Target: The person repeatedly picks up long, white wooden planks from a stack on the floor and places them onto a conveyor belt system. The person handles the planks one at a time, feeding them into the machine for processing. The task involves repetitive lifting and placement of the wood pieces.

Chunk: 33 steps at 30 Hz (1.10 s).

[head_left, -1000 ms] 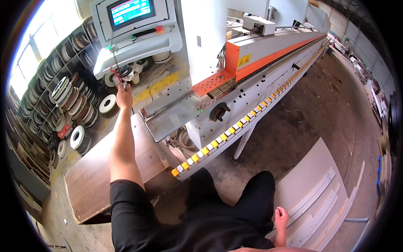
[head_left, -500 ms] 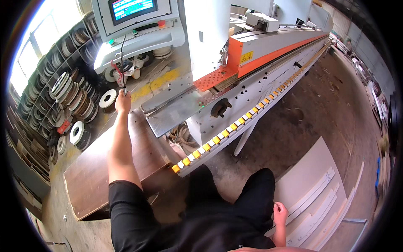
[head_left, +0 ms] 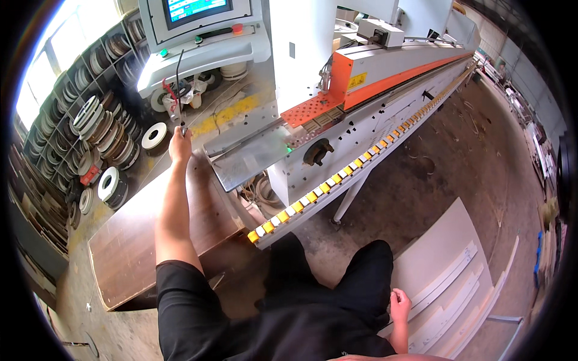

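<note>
My left hand (head_left: 179, 145) is stretched forward over a brown wooden box (head_left: 135, 231), its fingers closed. From the fist a long, thin dark rod (head_left: 179, 78) points up toward the grey control console (head_left: 235, 51); its grip is hidden in the hand, so its exact kind cannot be told. Low at my right side, beside my knee, is my right hand (head_left: 400, 305), fingers curled in with nothing seen in them. It is next to a pale board (head_left: 442, 240) with white strips (head_left: 442, 280) lying on it.
A long white and orange machine (head_left: 385, 72) runs away to the right, with a yellow and white roller rail (head_left: 325, 188) along its front. Racks and stacks of edge-band rolls (head_left: 99, 123) stand at the left. A support leg (head_left: 351, 198) props the rail.
The view has shifted slightly, so the console and machine sit a little farther right. My left hand remains stretched out with the rod; the right hand has barely moved.
</note>
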### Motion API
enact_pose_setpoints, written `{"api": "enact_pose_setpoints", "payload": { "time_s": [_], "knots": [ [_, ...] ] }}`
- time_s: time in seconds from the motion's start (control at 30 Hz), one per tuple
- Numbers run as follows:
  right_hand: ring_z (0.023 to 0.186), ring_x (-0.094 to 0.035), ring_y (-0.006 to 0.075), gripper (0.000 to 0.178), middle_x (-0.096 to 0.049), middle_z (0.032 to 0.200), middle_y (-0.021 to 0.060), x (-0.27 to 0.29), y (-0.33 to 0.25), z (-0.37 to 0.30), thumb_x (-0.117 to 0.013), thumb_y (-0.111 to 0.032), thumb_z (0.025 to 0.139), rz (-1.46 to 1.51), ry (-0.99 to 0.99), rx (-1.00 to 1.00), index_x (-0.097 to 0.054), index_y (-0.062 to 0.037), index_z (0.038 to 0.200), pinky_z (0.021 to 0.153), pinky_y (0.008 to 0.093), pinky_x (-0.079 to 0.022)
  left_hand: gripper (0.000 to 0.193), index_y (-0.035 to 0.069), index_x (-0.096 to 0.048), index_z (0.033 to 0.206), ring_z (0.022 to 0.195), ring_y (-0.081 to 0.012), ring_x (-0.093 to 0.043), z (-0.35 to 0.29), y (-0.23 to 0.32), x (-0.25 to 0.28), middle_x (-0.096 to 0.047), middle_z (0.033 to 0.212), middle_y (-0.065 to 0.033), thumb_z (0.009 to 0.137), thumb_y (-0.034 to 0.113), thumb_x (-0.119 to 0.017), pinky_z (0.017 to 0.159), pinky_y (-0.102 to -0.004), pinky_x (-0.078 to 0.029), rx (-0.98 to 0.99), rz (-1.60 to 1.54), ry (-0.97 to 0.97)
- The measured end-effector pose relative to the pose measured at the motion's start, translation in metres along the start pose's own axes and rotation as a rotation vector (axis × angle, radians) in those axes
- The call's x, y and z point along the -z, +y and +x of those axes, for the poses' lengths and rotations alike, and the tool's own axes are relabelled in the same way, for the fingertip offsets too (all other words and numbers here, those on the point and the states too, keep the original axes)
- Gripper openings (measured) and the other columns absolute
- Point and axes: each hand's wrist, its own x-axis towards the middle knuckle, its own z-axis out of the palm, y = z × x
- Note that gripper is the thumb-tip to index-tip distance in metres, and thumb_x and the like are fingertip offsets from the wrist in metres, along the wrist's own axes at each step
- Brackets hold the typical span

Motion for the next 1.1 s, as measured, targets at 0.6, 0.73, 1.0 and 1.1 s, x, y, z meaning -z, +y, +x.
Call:
{"api": "enact_pose_setpoints", "payload": {
  "time_s": [0.6,0.73,1.0,1.1],
  "knots": [
    [0.079,-0.068,0.0107,0.019,-0.075,0.089,0.0047,-0.004,-0.018,0.022,-0.073,-0.009,0.103,-0.039,-0.047,-0.014,-0.077,0.0026,0.117,0.076,0.0295,-0.058,0.022,0.004,-0.071,0.119,0.082,-0.0118,-0.066,0.089,-0.017,0.103,-0.072,0.092,-0.001,0.106,0.021,-0.074,0.076,-0.0307,-0.054,-0.081,-0.736,-0.068],
    [0.079,-0.067,0.0102,0.019,-0.075,0.088,0.0038,-0.003,-0.013,0.014,-0.073,-0.009,0.103,-0.052,-0.033,0.005,-0.077,0.0032,0.117,0.074,0.0291,-0.057,0.024,0.004,-0.069,0.127,0.084,-0.0127,-0.066,0.117,-0.019,0.089,-0.073,0.099,-0.002,0.108,0.019,-0.071,0.077,-0.0313,-0.055,-0.054,-0.725,-0.118],
    [0.082,-0.074,0.0174,0.022,-0.079,0.092,0.0108,0.002,0.032,-0.026,-0.073,-0.014,0.1,-0.057,-0.004,-0.143,-0.078,-0.0004,0.118,0.079,0.0338,-0.06,0.032,0.007,-0.067,0.132,0.087,-0.0139,-0.067,0.168,-0.024,0.007,-0.069,0.103,-0.0031,0.108,0.028,-0.072,0.072,-0.0351,-0.056,0.104,-0.715,-0.298],
    [0.08,-0.075,0.0312,0.029,-0.078,0.089,0.0132,0.01,0.033,-0.049,-0.074,-0.029,0.102,-0.414,0.063,-0.124,-0.078,-0.0053,0.117,0.077,0.0407,-0.06,0.035,0.004,-0.071,0.129,0.099,-0.018,-0.072,0.167,-0.034,-0.017,-0.074,0.113,-0.0081,0.102,0.025,-0.076,0.083,-0.0374,-0.058,0.154,-0.521,-0.261]
  ]
}}
